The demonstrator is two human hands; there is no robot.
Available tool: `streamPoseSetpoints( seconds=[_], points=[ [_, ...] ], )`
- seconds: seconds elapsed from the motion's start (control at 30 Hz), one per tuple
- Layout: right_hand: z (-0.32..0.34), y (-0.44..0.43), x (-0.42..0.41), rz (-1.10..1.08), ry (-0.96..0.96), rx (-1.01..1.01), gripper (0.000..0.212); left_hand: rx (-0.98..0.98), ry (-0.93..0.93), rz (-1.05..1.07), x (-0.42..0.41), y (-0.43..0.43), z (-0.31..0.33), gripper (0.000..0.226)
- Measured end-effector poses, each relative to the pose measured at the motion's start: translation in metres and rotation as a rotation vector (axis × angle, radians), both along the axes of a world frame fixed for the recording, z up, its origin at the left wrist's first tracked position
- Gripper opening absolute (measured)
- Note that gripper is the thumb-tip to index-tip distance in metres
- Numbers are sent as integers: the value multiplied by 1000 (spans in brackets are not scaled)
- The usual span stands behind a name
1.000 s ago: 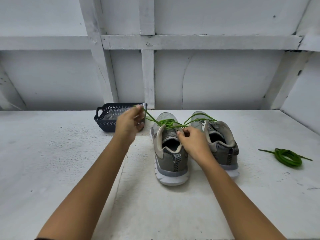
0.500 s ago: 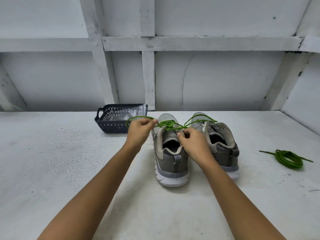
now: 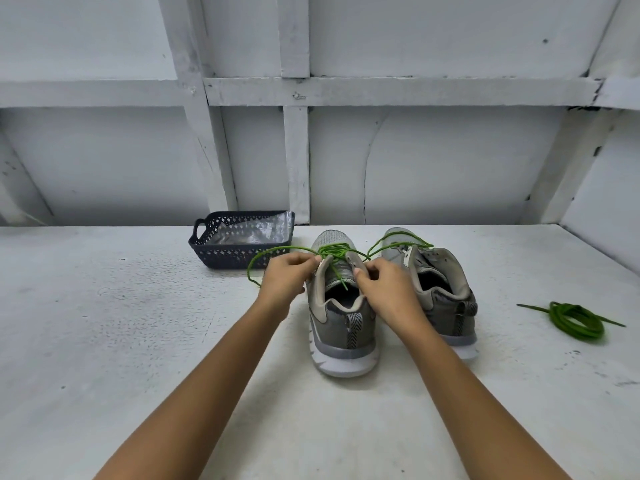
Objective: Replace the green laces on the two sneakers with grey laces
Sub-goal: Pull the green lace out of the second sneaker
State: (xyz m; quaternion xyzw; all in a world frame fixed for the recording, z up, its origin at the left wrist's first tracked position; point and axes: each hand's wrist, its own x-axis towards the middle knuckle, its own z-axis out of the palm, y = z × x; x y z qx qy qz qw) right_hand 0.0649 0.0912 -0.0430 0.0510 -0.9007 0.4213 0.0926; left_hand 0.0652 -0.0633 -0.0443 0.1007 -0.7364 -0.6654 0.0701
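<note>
- Tabletop (image 3: pixel 104 341): white, rough-painted; white framed wall (image 3: pixel 450 161) behind.
- Left sneaker (image 3: pixel 341 327), right sneaker (image 3: pixel 446 306): centre, side by side.
- Left hand (image 3: pixel 287 275): pinches green lace (image 3: pixel 270 254).
- Right hand (image 3: pixel 388 289): grips left sneaker's collar.
- Coiled lace (image 3: pixel 576 320): far right.
- Basket (image 3: pixel 221 254): rear.

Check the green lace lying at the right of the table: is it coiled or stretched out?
Coiled. The lace lies on the table in a bundle of rough loops, with both tips sticking out.
</note>
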Motion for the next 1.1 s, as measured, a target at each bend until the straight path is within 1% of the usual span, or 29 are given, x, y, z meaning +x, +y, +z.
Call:
streamPoseSetpoints(
  seconds=[0.07,0.17,0.3,0.37,0.5,0.63,0.7,0.77,0.83,0.9,0.93,0.97,1.0,1.03,1.07,1.1],
  points=[
    [0,0,0,0,-2,2,23,21,32,28,-2,3,2,13],
    [0,0,0,0,-6,4,23,16,32,55,-7,5,5,19],
    [0,0,1,-6,-4,-9,23,-22,3,-37,-11,4,5,23],
    [0,0,1,-2,-2,-4,24,-34,26,-39,-13,3,3,22],
    [0,1,1,10,0,11,24,-115,101,90,-17,-1,2,21],
    [-1,1,-1,8,-1,21,25,-80,182,286,-20,-25,20,19],
    [0,2,-3,23,-15,58,27,-192,183,266,-21,-43,25,19],
    [6,3,-6,45,-31,146,31,-367,126,142,-17,-58,23,23],
    [15,5,-11,49,-5,232,33,-559,67,15,-11,-66,19,35],
    [27,7,-18,41,69,237,31,-892,-20,-34,-7,-69,17,47],
    [33,7,-23,45,97,223,28,-1073,-66,-12,-6,-67,17,50],
    [40,7,-29,60,107,227,26,-1215,-94,27,-5,-64,18,49],
    [45,7,-34,88,88,259,25,-1300,-95,59,-6,-60,18,45],
    [49,7,-41,128,48,322,27,-1319,-64,66,-7,-55,18,37],
    [50,6,-48,170,-2,404,29,-1290,-11,34,-10,-50,17,28],
    [51,6,-54,207,-45,491,31,-1238,37,-34,-13,-44,16,25]
  ],
)
